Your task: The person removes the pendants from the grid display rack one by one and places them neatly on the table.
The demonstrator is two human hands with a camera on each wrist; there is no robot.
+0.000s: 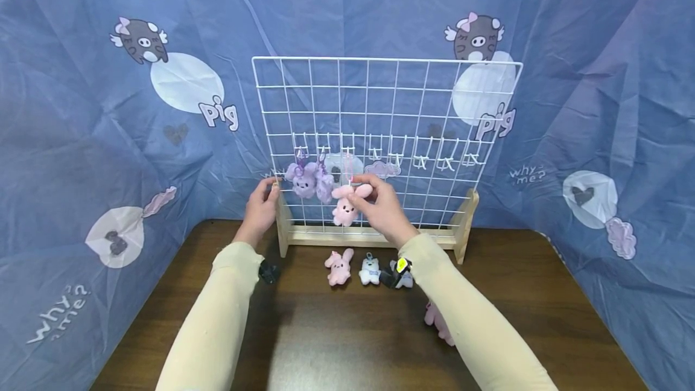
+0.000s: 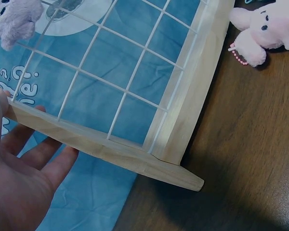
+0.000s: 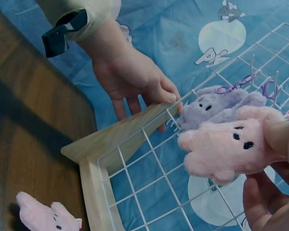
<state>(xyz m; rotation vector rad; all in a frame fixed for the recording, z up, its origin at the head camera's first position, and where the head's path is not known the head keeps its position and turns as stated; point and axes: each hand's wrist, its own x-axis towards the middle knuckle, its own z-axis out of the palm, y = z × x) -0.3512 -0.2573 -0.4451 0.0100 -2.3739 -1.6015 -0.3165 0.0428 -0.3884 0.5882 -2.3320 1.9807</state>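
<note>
Between thumb and fingers, my right hand [image 1: 384, 207] pinches a pink plush bunny keychain [image 3: 226, 147] by its upper part. Its pink bead strap reaches up to a hook [image 1: 348, 148] on the white wire grid rack [image 1: 369, 109]. My left hand [image 2: 26, 178] grips the upper end of the rack's wooden side support [image 2: 103, 144], thumb on one side and fingers on the other. Two purple plush keychains hang from hooks just left of the pink one, the nearer to the left hand being a round-eared one [image 1: 303, 181].
Several bare hooks [image 1: 420, 160] line the grid to the right. On the brown table [image 1: 326, 343] lie a pink bunny plush [image 1: 339, 268], a white plush [image 1: 370, 271] and another light plush partly behind the right wrist. Another pink plush [image 1: 438, 323] is partly under the right forearm.
</note>
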